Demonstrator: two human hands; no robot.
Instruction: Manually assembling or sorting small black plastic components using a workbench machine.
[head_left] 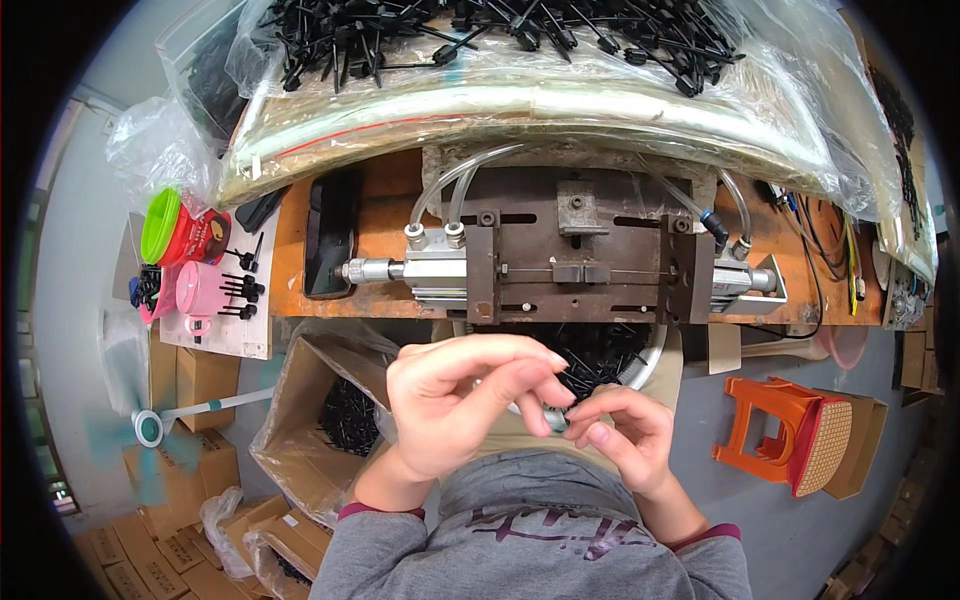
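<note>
In front of my grey shirt, my left hand (455,400) is raised with thumb and fingers curled together. My right hand (632,435) sits just beside it, lower, its fingers closed near a small greyish-green thing whose kind I cannot make out. What either hand pinches, if anything, is too small or hidden. Beyond the hands stands a dark metal fixture (625,205) with a small central block (581,272). A silver pneumatic cylinder (438,279) flanks it on the left, another (733,282) on the right. Neither hand touches the fixture.
Black stemmed plastic parts (530,25) are heaped on plastic sheeting above the bench (385,200). More black parts fill a plastic-lined box (350,415) below. A pink cup (200,290) stands at left; an orange stool (765,425) is at right. Clear air hoses (470,165) arch over the fixture.
</note>
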